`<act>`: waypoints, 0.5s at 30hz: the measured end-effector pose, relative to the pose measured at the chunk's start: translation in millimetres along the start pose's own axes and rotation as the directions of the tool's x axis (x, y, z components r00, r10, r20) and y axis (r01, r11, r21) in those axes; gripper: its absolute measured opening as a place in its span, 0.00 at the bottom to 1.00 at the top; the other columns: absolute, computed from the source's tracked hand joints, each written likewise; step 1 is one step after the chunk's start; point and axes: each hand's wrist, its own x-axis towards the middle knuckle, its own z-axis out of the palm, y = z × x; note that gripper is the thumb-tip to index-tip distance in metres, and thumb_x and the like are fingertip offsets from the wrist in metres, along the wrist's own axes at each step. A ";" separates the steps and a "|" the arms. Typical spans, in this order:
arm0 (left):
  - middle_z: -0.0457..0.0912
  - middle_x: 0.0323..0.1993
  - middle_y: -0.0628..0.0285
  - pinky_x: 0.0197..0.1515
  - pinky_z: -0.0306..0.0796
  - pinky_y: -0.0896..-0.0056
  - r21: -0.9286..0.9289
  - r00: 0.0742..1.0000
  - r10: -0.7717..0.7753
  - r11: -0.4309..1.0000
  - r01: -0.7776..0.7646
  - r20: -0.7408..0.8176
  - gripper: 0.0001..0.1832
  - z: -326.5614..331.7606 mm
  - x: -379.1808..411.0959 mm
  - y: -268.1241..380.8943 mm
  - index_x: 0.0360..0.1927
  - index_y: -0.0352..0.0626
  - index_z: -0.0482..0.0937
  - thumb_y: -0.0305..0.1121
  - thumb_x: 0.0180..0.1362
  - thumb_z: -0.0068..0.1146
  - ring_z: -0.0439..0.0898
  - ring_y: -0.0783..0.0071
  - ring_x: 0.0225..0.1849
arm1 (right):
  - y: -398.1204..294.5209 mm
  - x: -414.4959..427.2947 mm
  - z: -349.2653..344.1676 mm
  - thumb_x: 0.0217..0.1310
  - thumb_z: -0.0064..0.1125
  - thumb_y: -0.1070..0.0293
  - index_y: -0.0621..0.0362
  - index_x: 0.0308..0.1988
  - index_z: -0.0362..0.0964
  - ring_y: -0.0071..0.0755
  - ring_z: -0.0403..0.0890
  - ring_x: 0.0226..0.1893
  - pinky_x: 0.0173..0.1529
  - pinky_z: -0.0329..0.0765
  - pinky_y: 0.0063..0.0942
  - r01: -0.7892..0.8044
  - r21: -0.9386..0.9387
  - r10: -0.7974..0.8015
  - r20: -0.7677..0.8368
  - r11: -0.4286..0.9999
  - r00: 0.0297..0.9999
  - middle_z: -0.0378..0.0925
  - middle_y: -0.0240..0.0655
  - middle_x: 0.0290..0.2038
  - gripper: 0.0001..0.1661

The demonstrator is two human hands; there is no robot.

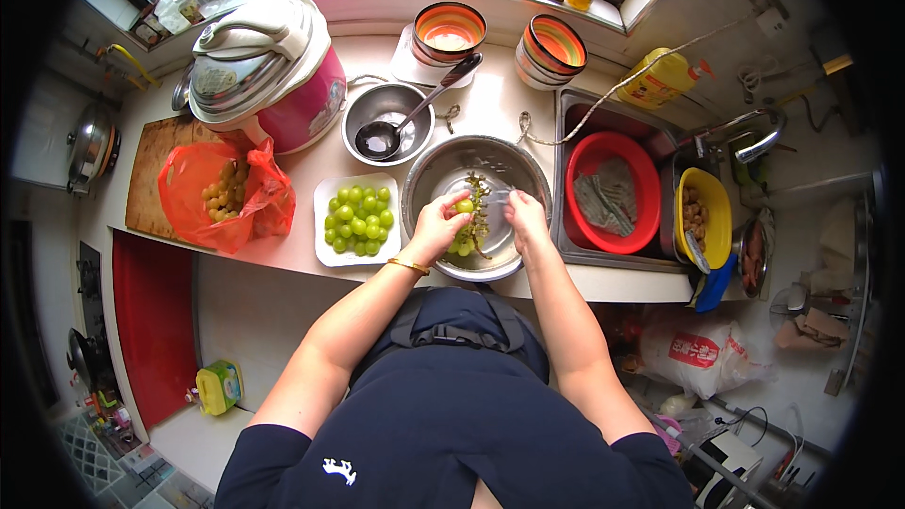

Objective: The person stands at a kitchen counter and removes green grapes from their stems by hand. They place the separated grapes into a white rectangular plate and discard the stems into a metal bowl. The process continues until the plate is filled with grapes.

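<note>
Over a large steel basin (424,254), my left hand (440,226) holds a green grape (464,206) between thumb and fingers. Beside it in the basin is a mostly bare grape stem (479,219), with a few green grapes low on its left side. My right hand (527,218) is at the basin's right side, fingertips together on something thin and transparent, too blurred to name. Left of the basin, a white square dish (322,254) carries loose green grapes (358,219). Further left, a red plastic bag (191,208) contains brownish grapes (226,191).
Behind the basin, a small steel bowl (355,102) holds a black ladle (438,92). A pink and white electric cooker (297,95) stands back left, near a wooden board (148,177). Stacked bowls (551,49) stand behind. The right-hand sink (576,109) holds a red basin (650,226).
</note>
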 end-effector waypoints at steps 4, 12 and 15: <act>0.78 0.43 0.62 0.47 0.71 0.79 0.020 1.000 -0.023 1.000 0.023 -0.009 0.22 1.9 3.8 -1.6 0.55 0.38 0.71 0.19 0.54 0.54 0.77 0.79 0.41 | -54.5 -55.2 11.0 0.64 0.47 0.70 0.66 0.47 0.69 0.28 0.79 0.40 0.44 0.76 0.24 -0.188 0.394 0.008 0.415 0.900 0.910 0.78 0.39 0.39 0.15; 0.78 0.38 0.66 0.43 0.73 0.79 0.220 0.991 0.135 0.966 -0.132 0.004 0.18 14.5 -5.3 11.2 0.46 0.37 0.77 0.23 0.50 0.61 0.77 0.81 0.38 | -43.9 -69.0 20.9 0.58 0.56 0.72 0.61 0.41 0.72 0.17 0.72 0.26 0.31 0.71 0.16 0.358 -0.302 -0.270 0.298 0.883 0.916 0.76 0.30 0.29 0.10; 0.76 0.34 0.67 0.39 0.73 0.79 0.471 0.961 0.278 0.845 -0.252 0.015 0.14 18.4 -13.6 21.2 0.42 0.39 0.79 0.23 0.50 0.62 0.78 0.81 0.34 | -44.2 -72.0 20.5 0.56 0.59 0.72 0.60 0.36 0.71 0.16 0.71 0.24 0.29 0.70 0.16 0.366 -0.266 -0.294 0.274 0.892 0.916 0.74 0.28 0.26 0.07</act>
